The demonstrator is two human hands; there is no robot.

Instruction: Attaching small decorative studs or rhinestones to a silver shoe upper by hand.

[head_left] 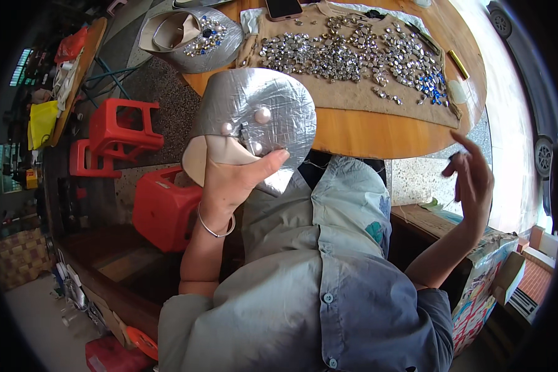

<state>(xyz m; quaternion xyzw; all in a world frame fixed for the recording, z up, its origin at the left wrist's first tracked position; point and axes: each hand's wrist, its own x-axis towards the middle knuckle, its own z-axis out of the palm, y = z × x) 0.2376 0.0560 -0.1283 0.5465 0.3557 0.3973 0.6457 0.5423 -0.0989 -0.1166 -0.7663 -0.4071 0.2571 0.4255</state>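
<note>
My left hand (232, 183) grips a silver, foil-covered curved piece (260, 90) with a pale lining, which looks like a shoe upper. The thumb presses on its face near the lower edge. Large pale pearls (263, 115) sit on that face around a small dark grey patch (245, 131). At the right, beyond the table edge, my right hand (474, 180) is raised with its index finger stretched out. The other fingers are bent, and a small dark bit (454, 157) shows at their tips, too small to name.
A round wooden table (366, 133) bears a brown cloth (347, 93) with many clear and blue rhinestones (328, 56). A second silver piece (220, 56) with a gem cluster stands at its left. A phone (283, 8) lies at the back. Red stools (167, 211) stand left.
</note>
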